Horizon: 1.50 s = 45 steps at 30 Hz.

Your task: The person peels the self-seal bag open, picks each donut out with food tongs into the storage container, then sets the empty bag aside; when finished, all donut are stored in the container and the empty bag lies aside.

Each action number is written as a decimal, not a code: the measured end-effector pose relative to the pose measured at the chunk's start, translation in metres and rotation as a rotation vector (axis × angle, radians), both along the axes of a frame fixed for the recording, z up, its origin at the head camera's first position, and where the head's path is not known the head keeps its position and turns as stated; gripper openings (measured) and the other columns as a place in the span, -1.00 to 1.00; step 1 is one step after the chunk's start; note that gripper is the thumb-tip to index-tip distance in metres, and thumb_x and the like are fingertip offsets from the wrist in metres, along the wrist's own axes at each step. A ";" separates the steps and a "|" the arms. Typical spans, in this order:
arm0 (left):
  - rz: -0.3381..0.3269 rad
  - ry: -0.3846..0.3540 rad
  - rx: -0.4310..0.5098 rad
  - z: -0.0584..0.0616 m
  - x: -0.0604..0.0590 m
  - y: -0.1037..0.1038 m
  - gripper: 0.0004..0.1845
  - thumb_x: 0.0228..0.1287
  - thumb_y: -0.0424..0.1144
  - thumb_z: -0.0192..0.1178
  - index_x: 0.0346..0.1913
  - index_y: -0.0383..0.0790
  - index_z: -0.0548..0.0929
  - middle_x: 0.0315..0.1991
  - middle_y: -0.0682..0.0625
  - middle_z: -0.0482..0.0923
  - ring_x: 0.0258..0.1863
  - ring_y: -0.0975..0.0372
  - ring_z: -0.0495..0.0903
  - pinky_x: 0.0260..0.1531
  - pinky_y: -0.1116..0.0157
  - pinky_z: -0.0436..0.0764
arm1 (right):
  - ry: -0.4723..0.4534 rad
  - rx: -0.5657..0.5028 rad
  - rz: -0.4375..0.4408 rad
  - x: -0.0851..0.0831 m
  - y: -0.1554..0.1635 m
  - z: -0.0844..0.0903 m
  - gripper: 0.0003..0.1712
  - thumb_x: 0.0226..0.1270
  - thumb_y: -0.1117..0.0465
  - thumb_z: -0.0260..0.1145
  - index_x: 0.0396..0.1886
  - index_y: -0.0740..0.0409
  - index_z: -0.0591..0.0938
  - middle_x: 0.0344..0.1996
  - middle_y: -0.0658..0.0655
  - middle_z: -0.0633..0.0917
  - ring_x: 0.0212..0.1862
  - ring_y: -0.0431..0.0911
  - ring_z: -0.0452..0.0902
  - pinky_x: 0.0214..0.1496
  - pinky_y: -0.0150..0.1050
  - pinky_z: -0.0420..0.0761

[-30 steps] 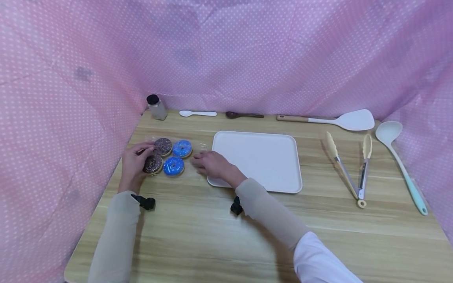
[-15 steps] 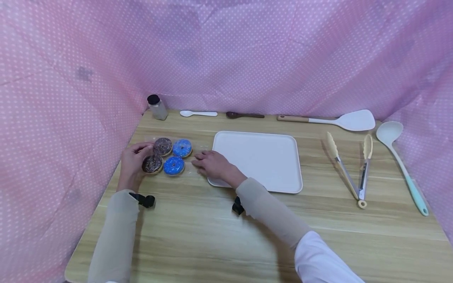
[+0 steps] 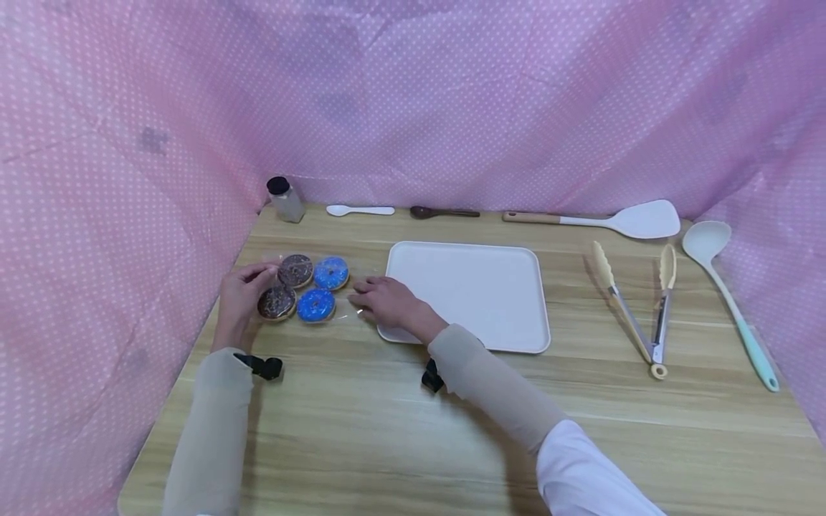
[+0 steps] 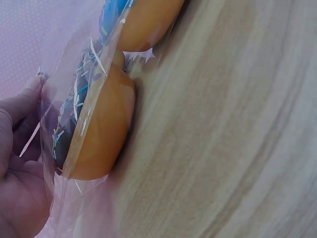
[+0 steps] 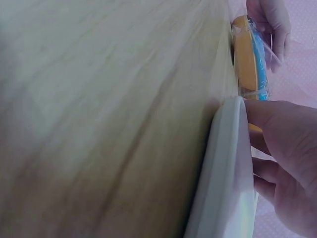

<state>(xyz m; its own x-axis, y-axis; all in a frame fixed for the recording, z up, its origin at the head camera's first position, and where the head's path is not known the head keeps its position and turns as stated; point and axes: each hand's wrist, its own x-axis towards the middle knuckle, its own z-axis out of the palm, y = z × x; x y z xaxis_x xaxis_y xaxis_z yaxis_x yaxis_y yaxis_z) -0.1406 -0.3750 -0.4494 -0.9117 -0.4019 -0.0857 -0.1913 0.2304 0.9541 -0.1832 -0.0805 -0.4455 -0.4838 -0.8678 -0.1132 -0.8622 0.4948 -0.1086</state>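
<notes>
Nearest, the person's left hand [image 3: 241, 297] pinches the left edge of a clear plastic bag [image 3: 310, 287] lying on the light wooden table [image 3: 387, 430], thumb and fingers curled on the film beside a chocolate-iced doughnut with sprinkles [image 3: 277, 302]; the right hand [image 3: 387, 301] rests with loosely spread fingers on the bag's right end, overlapping the near-left corner of the shallow white rectangular tray [image 3: 469, 294], and whether it grips the film I cannot tell. The bag holds four doughnuts, two chocolate and two blue-iced [image 3: 316, 304], packed touching; the tray holds nothing. The thin film looks slippery, so an uneven pull might tear it or spill doughnuts. Further off lie yellow tongs [image 3: 635, 304] and a small dark-capped glass jar [image 3: 284, 198]
</notes>
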 end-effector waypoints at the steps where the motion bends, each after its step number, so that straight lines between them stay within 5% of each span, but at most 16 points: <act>1: -0.002 0.003 0.020 0.000 0.000 0.000 -0.73 0.19 -0.11 0.31 -0.11 -0.16 0.73 -0.14 0.24 0.68 -0.21 0.41 0.61 -0.21 0.58 0.57 | 0.005 -0.014 0.002 0.000 0.000 -0.001 -0.50 0.46 -0.03 0.09 0.34 -0.09 0.42 0.36 0.05 0.40 0.40 0.05 0.25 0.43 -0.11 0.26; 9: -0.017 0.005 -0.069 -0.001 -0.001 0.003 -0.71 0.18 -0.03 0.31 -0.12 -0.12 0.74 -0.16 0.25 0.69 -0.09 0.47 0.53 -0.15 0.63 0.49 | -0.015 -0.275 0.004 -0.003 0.009 -0.004 -0.59 0.41 0.13 0.17 0.21 0.07 0.55 0.21 0.12 0.55 0.29 0.00 0.40 0.39 -0.16 0.33; 16: -0.010 -0.006 0.043 0.002 0.000 0.005 -0.63 0.18 -0.11 0.32 -0.04 -0.29 0.68 -0.13 0.25 0.67 -0.02 0.41 0.52 -0.13 0.61 0.52 | -0.053 -0.346 -0.146 -0.007 0.030 0.009 -0.60 0.41 0.11 0.15 0.20 0.05 0.56 0.22 0.10 0.55 0.27 -0.05 0.43 0.34 -0.17 0.38; 18: -0.015 -0.006 0.005 0.003 0.000 0.006 -0.63 0.19 -0.09 0.31 -0.04 -0.28 0.68 -0.16 0.29 0.66 -0.05 0.44 0.52 -0.14 0.64 0.51 | -0.060 -0.375 -0.192 -0.008 0.040 0.013 -0.60 0.40 0.11 0.16 0.20 0.05 0.55 0.21 0.11 0.55 0.26 -0.04 0.43 0.34 -0.16 0.39; 28: -0.037 -0.028 -0.050 0.005 0.000 0.006 -0.57 0.23 -0.06 0.27 0.03 -0.33 0.63 -0.16 0.30 0.63 -0.05 0.44 0.50 -0.16 0.63 0.50 | -0.081 -0.552 -0.422 -0.018 0.111 0.018 -0.52 0.41 0.06 0.18 0.28 0.04 0.46 0.22 0.10 0.53 0.29 -0.02 0.39 0.37 -0.11 0.35; 36: -0.050 -0.033 -0.098 0.007 0.002 0.002 -0.54 0.22 0.00 0.25 0.03 -0.28 0.65 -0.08 0.26 0.64 -0.04 0.44 0.50 -0.17 0.63 0.51 | -0.067 -0.589 -0.585 -0.017 0.167 0.022 -0.45 0.41 0.05 0.19 0.33 0.09 0.40 0.25 0.15 0.49 0.31 0.04 0.36 0.36 -0.03 0.35; 45: -0.038 -0.128 -0.212 0.005 0.007 0.002 -0.42 0.24 0.17 0.15 0.13 -0.20 0.60 0.14 0.11 0.55 0.18 0.30 0.40 0.16 0.37 0.43 | 0.050 -0.705 -0.639 -0.008 0.230 0.021 -0.44 0.33 0.19 0.28 0.28 0.27 0.41 0.13 0.30 0.54 0.11 0.14 0.47 0.18 0.06 0.46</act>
<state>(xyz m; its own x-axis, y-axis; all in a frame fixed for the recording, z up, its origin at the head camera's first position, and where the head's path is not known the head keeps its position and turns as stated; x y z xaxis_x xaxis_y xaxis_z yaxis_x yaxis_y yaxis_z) -0.1341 -0.3730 -0.4448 -0.9135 -0.3892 -0.1187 -0.2950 0.4325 0.8520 -0.1910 0.1496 -0.4245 -0.8802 -0.2981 0.3693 -0.4633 0.7087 -0.5320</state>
